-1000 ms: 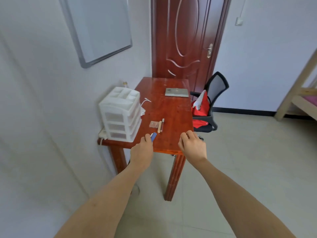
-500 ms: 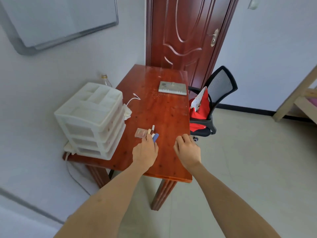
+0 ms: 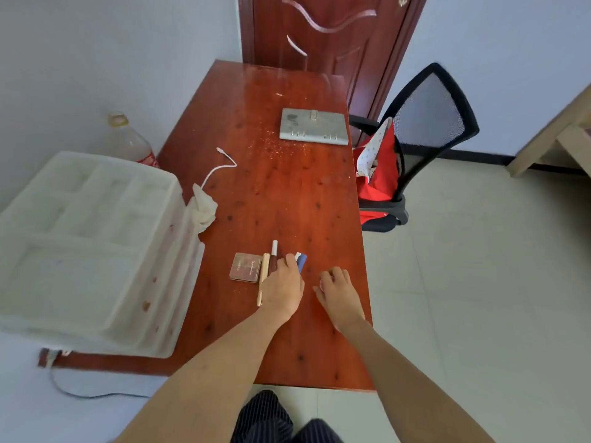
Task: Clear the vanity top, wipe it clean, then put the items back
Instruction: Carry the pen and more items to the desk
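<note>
On the red-brown wooden vanity top (image 3: pixel 287 193) my left hand (image 3: pixel 283 289) pinches a small blue item (image 3: pixel 301 262) at its fingertips, low over the wood. Just left of that hand lie a dark tube with a white cap (image 3: pixel 274 252), a long beige stick (image 3: pixel 263 276) and a square brown compact (image 3: pixel 244 266). My right hand (image 3: pixel 339 292) rests on the top beside the left one, fingers curled under; I see nothing in it. A crumpled white cloth (image 3: pixel 203 207) lies near the middle left.
A white plastic drawer organiser (image 3: pixel 89 244) fills the near left corner. A white cable (image 3: pixel 220 167), a grey binder (image 3: pixel 313 126) and scattered crumbs lie farther back. A plastic bottle (image 3: pixel 134 145) stands by the wall. A black chair (image 3: pixel 428 123) holding a red bag (image 3: pixel 377 177) stands at the right.
I have stepped closer and now look down on the top. My left hand has carried the blue item forward to beside the tube and stick; the right hand moved along with it.
</note>
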A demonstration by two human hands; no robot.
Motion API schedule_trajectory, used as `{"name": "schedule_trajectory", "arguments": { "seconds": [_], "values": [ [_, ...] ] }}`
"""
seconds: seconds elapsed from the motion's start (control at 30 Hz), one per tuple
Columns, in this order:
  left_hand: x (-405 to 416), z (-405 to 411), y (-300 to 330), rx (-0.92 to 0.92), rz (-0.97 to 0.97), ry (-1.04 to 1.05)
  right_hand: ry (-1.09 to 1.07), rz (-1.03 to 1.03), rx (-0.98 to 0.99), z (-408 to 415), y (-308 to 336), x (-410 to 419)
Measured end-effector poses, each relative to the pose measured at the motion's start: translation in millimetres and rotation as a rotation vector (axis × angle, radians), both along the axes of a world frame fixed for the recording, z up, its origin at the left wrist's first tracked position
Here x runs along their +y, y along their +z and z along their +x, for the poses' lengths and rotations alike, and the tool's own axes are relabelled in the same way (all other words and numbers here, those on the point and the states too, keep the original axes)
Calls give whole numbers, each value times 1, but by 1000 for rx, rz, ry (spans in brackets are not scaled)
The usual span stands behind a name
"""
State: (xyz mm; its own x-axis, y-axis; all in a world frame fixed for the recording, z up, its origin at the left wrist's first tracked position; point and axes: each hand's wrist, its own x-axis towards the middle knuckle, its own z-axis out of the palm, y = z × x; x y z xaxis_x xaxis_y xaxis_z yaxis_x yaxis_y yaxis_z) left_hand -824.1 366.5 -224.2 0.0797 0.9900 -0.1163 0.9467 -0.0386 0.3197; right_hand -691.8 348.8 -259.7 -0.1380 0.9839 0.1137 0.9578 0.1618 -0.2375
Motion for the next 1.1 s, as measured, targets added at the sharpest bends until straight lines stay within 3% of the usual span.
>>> {"name": "schedule_trajectory", "arguments": {
  "seconds": [0.53, 0.7, 0.8, 0.97, 1.1],
  "values": [
    [56, 22, -32, -35, -87, -13, 40, -54, 64, 25, -24, 31],
    [52, 21, -37, 4, -51, -33, 84, -29, 52, 42, -28, 26],
    [45, 13, -38, -3, 101, -164, 96, 15, 48, 38, -29, 29],
    [30, -13, -46, 185, 180, -366, 128, 51, 59, 22, -25, 41],
    [19, -37, -52, 303, 125, -358, 169, 38, 22, 7, -28, 47]
  ]
}}
